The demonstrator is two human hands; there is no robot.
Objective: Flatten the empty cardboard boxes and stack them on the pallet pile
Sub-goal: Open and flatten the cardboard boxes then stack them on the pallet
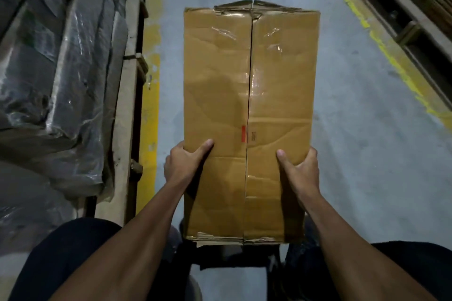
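above the grey floor [354, 110], between the yellow lines, the flattened box [249, 105] is gripped by left hand [183, 166] and right hand [300, 168] at its near end; the far end may sag and slip.

A grey concrete floor [354, 110] with yellow lines [150, 115] runs between plastic-wrapped goods [53, 61] and wooden pallets [401, 14].

Both bare forearms reach forward and converge toward the box [249, 115]. The left hand [182, 162] grips the box's left edge, thumb lying flat across its top face, fingers wrapped out of sight beneath. The right hand [299, 170] grips the right edge likewise, thumb on top pointing inward. Dark sleeves cover the upper arms.
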